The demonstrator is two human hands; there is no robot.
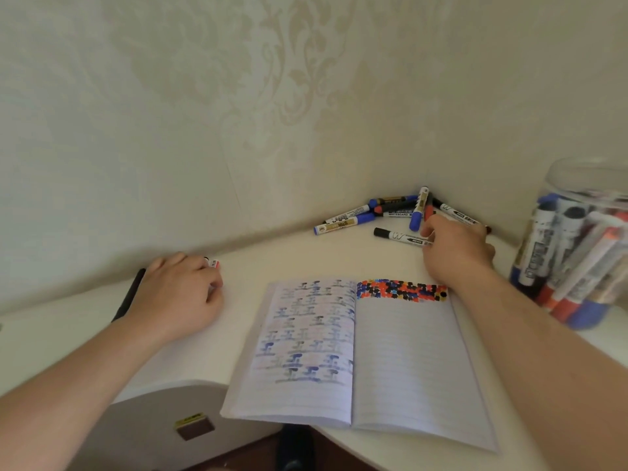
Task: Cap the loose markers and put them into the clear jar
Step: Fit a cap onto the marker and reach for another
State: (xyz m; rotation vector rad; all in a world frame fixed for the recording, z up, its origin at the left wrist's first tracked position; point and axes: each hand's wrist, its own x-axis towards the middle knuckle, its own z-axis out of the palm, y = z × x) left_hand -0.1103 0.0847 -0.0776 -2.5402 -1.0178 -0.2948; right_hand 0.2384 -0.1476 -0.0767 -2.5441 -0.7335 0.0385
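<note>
Two hands: seen over a white desk, well apart.
Left hand: at the left; fingers curled round a small red-and-white marker, of which only the tip shows past the knuckles.
Right hand: at the far right; fingers curled onto a black-capped marker.
Black-capped marker: long axis left to right, cap to the left, flat on the desk.
Loose markers: about eight counted in the far corner, crossing one another; blue, black and red caps.
Clear jar: one, far right edge, packed with markers set upright and tilted.
Notebook: one, open, near centre, ink blots on both pages.
Black pen: one, beside the left wrist.
</note>
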